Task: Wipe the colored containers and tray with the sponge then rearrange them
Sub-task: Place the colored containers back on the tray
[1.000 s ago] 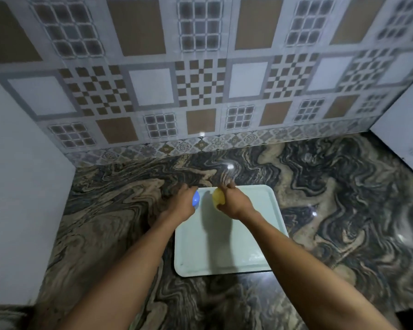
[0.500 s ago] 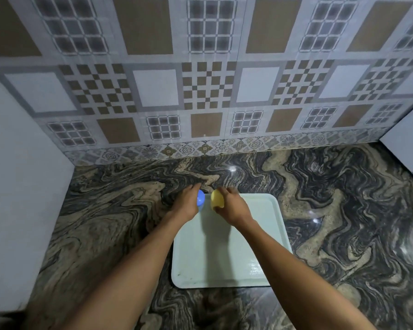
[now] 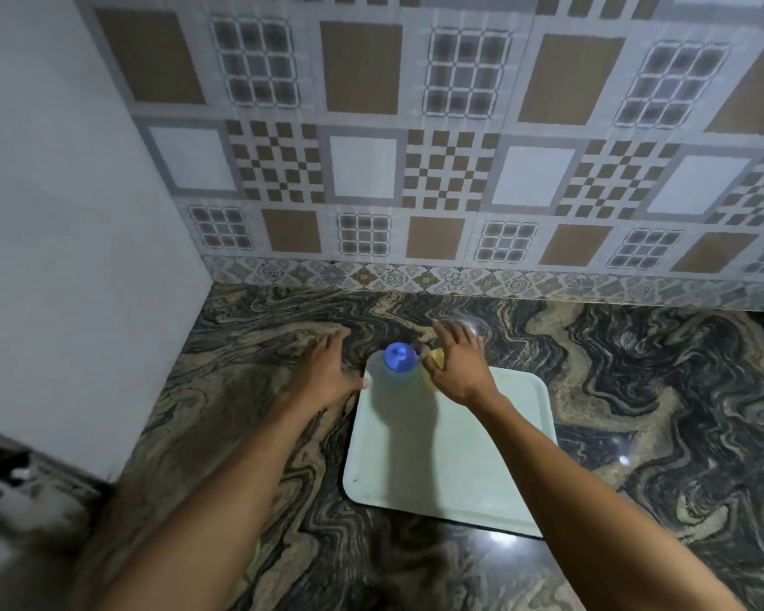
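At the far left stands a plain pale wall [image 3: 71,222], meeting the patterned tile backsplash [image 3: 459,169] at the corner of a dark swirled marble counter [image 3: 239,390]. The left hand [image 3: 327,372] lies flat over the counter with its fingers spread and loose, gripping nothing; its thumb tip reaches toward the near-left corner of the tray's far edge and sits just beside the blue container [image 3: 400,359] without clasping it. That blue container stands upright at the far left corner of the pale green tray [image 3: 437,469], free between the two hands. Just to its right, nearly touching it, is the yellow container [image 3: 435,359], mostly hidden behind the right hand [image 3: 459,368]. The right hand is also spread open, fingers pointing toward the backsplash, palm hovering over or against the yellow container; whether it touches the container cannot be told, but the fingers are not curled around it. The tray's remaining surface lies bare between the two forearms, on the counter.
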